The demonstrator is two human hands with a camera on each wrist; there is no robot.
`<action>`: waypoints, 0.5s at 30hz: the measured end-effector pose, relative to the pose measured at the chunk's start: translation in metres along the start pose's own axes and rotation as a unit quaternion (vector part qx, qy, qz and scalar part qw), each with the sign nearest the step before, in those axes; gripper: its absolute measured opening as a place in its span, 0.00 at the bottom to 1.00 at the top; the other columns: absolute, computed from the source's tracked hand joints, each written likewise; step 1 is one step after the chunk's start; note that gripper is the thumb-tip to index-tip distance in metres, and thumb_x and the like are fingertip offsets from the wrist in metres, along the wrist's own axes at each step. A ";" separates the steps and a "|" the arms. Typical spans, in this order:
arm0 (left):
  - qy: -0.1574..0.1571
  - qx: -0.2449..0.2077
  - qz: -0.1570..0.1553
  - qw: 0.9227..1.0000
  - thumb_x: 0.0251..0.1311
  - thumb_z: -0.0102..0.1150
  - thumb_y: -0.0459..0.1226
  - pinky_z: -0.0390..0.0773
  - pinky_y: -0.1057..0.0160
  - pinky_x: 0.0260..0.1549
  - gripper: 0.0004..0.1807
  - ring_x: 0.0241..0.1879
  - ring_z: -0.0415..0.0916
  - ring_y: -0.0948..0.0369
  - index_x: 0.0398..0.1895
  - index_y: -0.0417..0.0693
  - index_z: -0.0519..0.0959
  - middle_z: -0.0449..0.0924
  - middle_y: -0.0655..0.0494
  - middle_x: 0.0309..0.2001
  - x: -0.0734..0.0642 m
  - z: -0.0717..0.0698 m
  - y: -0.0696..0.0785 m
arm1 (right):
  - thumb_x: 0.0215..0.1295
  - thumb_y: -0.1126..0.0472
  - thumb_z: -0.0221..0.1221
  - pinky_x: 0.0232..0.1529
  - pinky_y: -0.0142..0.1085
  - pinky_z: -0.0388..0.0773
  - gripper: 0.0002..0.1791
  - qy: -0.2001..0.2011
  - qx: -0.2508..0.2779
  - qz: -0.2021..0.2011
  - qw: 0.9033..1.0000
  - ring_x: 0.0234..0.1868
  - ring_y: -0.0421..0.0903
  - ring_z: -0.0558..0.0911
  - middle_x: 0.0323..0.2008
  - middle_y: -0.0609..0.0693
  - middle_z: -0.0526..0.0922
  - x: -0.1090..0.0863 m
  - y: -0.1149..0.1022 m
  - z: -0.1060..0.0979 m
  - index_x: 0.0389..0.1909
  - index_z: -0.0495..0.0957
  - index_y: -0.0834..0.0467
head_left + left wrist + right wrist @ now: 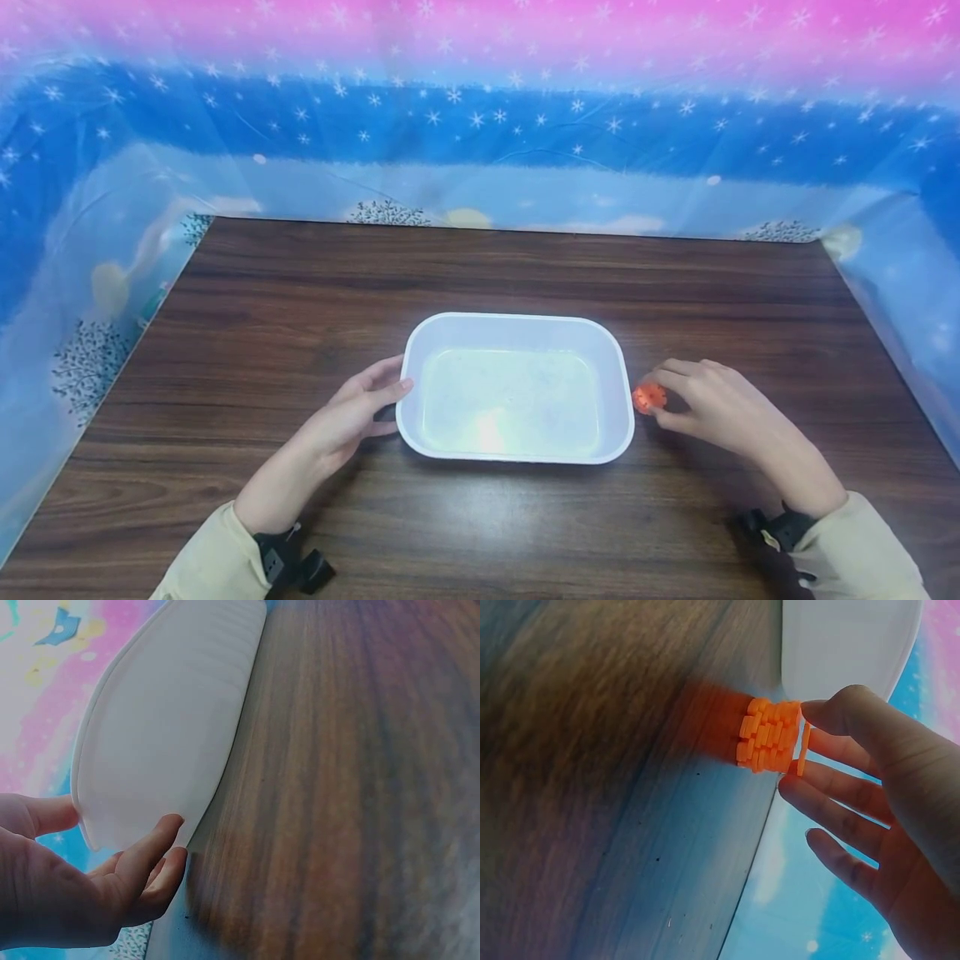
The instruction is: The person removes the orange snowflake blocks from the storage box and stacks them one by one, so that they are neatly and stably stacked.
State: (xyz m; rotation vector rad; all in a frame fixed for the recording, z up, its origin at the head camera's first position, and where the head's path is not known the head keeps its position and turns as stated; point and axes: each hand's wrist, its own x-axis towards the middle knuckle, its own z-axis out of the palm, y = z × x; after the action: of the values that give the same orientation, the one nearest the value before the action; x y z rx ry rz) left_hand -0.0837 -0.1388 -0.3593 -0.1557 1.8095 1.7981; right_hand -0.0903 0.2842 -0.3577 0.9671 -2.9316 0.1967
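Observation:
A white rectangular plastic basin (513,400) with rounded corners sits in front of me, with nothing inside. My left hand (363,404) holds its left end, thumb at the rim and fingers against the outer wall. In the left wrist view, that hand (105,877) shows beside the basin's side wall (165,720). Just off the basin's right end, my right hand (708,404) pinches a small orange stack of notched plastic pieces (648,398). The right wrist view shows the orange stack (769,735) at the fingertips, with one thin piece at its top end.
All of this is on a dark wood-grain table (300,300). A pink and blue snowflake-patterned cloth (480,125) hangs along the back and both sides. Small black devices are strapped to the left wrist (288,567) and the right wrist (780,527).

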 end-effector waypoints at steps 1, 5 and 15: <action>0.000 -0.001 0.000 1.000 0.65 0.52 0.44 0.64 0.45 0.59 0.34 0.64 0.61 0.48 0.71 0.47 0.53 0.57 0.44 0.68 0.000 0.000 0.000 | 0.45 0.55 0.71 0.31 0.40 0.77 0.18 0.001 -0.002 -0.002 1.000 0.29 0.40 0.78 0.33 0.44 0.80 0.000 0.000 0.000 0.39 0.82 0.56; 0.000 -0.005 -0.003 1.000 0.65 0.52 0.44 0.64 0.44 0.59 0.34 0.65 0.60 0.48 0.71 0.48 0.52 0.56 0.45 0.68 0.001 0.000 0.000 | 0.45 0.56 0.70 0.29 0.39 0.75 0.16 0.012 -0.007 -0.012 1.000 0.27 0.39 0.76 0.31 0.43 0.80 0.000 0.000 0.001 0.37 0.82 0.55; -0.004 -0.007 -0.002 1.000 0.66 0.51 0.45 0.63 0.44 0.60 0.34 0.65 0.59 0.48 0.71 0.47 0.52 0.55 0.44 0.69 0.002 0.000 -0.001 | 0.47 0.51 0.69 0.38 0.46 0.77 0.20 0.025 -0.009 -0.010 1.000 0.36 0.45 0.80 0.36 0.47 0.82 -0.001 0.001 0.002 0.41 0.81 0.55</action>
State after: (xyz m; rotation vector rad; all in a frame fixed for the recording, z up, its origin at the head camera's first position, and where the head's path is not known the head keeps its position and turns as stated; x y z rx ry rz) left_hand -0.0847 -0.1388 -0.3610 -0.1565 1.7903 1.8066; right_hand -0.0905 0.2854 -0.3602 0.9737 -2.8729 0.1897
